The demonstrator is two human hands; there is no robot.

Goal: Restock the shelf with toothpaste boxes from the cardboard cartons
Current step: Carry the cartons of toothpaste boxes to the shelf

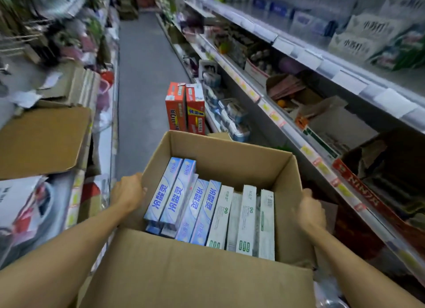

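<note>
— What have you got hold of?

— Your left hand is pressed against the left wall of the open carton, and your right hand is against its right wall. On both, the fingers go round or under the cardboard where I cannot see them, so I cannot tell how far they are curled. The near flap lies open toward you.

— And the toothpaste?

— Inside the carton, packed side by side: blue boxes on the left, white boxes on the right. The far half of the carton is bare.

— What's around you?

— You stand in a narrow aisle. Just beyond the carton two red boxes stand upright on the floor, beside the right shelf. That shelf holds torn cardboard and a red tray. On your left, flattened cardboard juts from the left shelving into the aisle, near your left arm.
</note>
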